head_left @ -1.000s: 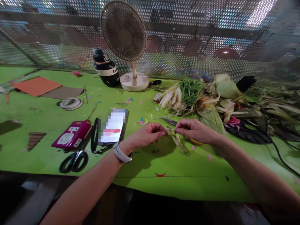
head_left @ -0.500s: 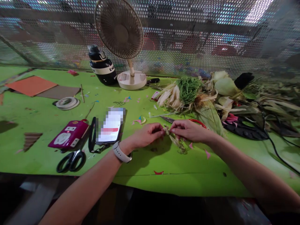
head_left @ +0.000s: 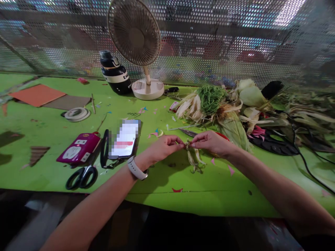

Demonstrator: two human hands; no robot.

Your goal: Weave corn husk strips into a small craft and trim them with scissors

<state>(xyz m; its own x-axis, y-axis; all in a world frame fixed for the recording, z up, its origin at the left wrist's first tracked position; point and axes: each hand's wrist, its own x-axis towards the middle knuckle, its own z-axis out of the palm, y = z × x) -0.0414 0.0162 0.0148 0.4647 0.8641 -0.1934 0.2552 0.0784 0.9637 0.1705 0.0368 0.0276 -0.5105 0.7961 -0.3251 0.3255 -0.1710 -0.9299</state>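
Note:
Between my hands hangs a small figure-like bundle of dried husk [head_left: 191, 158], its strips dangling over the green table [head_left: 157, 205]. My left hand [head_left: 169, 147], below a white wristband, pinches the bundle's upper part from the left. From the right, the fingertips of my right hand [head_left: 205, 143] pinch the same upper part. Red-handled scissors [head_left: 188, 132] lie just behind my right hand, partly hidden by it. Behind them is a pile of pale husks [head_left: 192, 109] with a green stringy bundle [head_left: 211, 99].
A phone [head_left: 125, 139], a purple power strip [head_left: 78, 148] and black-handled scissors [head_left: 82, 177] lie at the left. Farther back stand a fan [head_left: 148, 89] and a black bottle [head_left: 116, 75]. A black tray [head_left: 282, 148] with a cable sits at the right.
The husk bundle has turned slightly, and its lower strips now hang apart, one swung to the right. Both hands keep their pinch, with the fingers shifted a little. The view has moved slightly.

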